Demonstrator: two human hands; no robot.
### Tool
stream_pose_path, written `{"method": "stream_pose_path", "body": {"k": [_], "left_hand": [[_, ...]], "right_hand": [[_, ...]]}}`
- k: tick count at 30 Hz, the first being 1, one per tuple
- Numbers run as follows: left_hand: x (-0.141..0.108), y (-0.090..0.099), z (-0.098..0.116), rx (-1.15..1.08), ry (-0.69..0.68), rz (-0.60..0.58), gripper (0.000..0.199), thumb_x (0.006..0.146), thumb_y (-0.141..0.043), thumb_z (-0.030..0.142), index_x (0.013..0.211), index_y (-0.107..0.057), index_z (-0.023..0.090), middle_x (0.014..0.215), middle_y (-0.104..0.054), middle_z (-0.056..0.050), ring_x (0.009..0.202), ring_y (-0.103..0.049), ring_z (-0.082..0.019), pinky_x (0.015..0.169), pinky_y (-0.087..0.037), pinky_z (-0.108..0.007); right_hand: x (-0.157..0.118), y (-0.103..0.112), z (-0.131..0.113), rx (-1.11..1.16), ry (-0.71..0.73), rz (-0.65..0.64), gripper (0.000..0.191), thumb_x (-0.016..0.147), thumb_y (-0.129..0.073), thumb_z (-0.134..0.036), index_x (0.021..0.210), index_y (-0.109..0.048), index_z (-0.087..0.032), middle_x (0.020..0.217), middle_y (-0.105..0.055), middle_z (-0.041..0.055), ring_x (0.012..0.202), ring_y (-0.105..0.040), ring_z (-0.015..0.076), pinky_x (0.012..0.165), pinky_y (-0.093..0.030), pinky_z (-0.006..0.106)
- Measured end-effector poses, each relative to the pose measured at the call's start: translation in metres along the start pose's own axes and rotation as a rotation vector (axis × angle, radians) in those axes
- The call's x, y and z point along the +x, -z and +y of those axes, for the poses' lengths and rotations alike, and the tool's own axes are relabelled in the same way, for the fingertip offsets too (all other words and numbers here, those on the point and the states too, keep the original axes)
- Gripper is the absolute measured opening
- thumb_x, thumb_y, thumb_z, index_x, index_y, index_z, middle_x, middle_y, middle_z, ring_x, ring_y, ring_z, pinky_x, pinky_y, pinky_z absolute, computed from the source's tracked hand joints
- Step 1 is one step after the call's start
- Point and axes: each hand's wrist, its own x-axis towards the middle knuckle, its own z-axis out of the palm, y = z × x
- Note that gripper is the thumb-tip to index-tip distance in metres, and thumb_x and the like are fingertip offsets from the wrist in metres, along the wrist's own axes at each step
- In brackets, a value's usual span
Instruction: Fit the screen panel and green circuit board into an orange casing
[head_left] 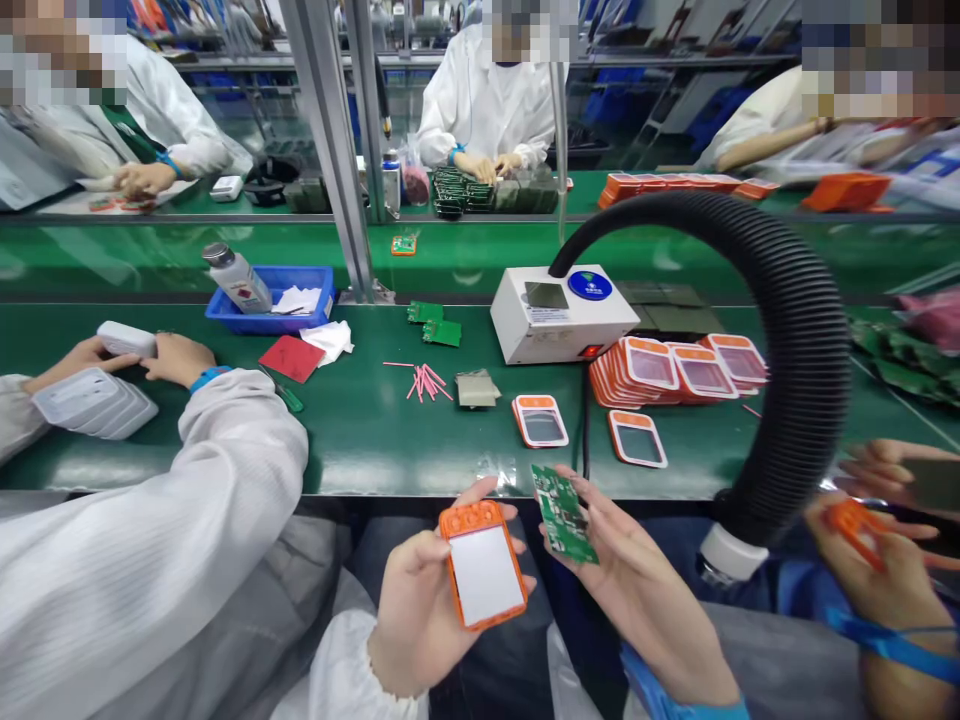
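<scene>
Orange casing gripped upright in left hand, below near edge of green surface; green circuit board pinched tilted in right hand, just beside casing; two more casings near that edge

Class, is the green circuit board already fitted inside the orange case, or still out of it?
Out. The right hand holds the circuit board apart from the orange case, which the left hand holds.

Stacked orange frames beside a white box (black hose overhead), pink sticks.
</scene>
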Motion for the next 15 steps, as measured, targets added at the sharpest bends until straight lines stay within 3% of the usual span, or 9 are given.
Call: {"method": "stream_pose_path", "body": {"k": [3,5,12,15], "left_hand": [[0.002,-0.001,-0.001,-0.025,0.048,-0.03,0.05,0.068,-0.061,0.017,0.117,-0.068,0.015,0.113,-0.066,-0.012,0.095,-0.063,-0.024,0.089,-0.049,-0.042],[0.004,0.0,0.0,-0.037,0.076,-0.043,0.049,0.069,-0.06,0.018,0.118,-0.068,0.014,0.111,-0.066,-0.012,0.095,-0.063,-0.024,0.089,-0.049,-0.041],[0.008,0.003,0.004,-0.01,0.158,-0.078,0.051,0.07,-0.059,0.021,0.12,-0.067,0.012,0.117,-0.065,-0.014,0.1,-0.062,-0.024,0.092,-0.047,-0.035],[0.009,0.003,0.006,0.019,0.147,-0.037,0.053,0.065,-0.061,0.017,0.117,-0.068,0.012,0.117,-0.065,-0.012,0.102,-0.06,-0.025,0.093,-0.046,-0.036]], "right_hand": [[-0.012,-0.004,0.003,-0.058,0.076,-0.108,0.081,0.065,-0.086,-0.026,0.135,-0.046,-0.031,0.117,-0.065,0.005,0.099,-0.068,0.015,0.085,-0.056,0.023],[-0.019,-0.009,0.005,-0.13,0.119,-0.123,0.091,0.06,-0.088,-0.022,0.136,-0.039,-0.032,0.118,-0.064,0.0057,0.098,-0.068,0.017,0.084,-0.057,0.026],[-0.024,-0.016,0.012,-0.375,0.239,-0.318,0.073,0.076,-0.076,-0.011,0.129,-0.035,-0.039,0.116,-0.065,-0.0006,0.094,-0.069,0.011,0.081,-0.059,0.022],[-0.029,-0.023,0.011,-0.357,0.228,-0.218,0.074,0.071,-0.079,-0.012,0.128,-0.039,-0.037,0.113,-0.067,-0.001,0.09,-0.07,0.0112,0.079,-0.059,0.022]]}}
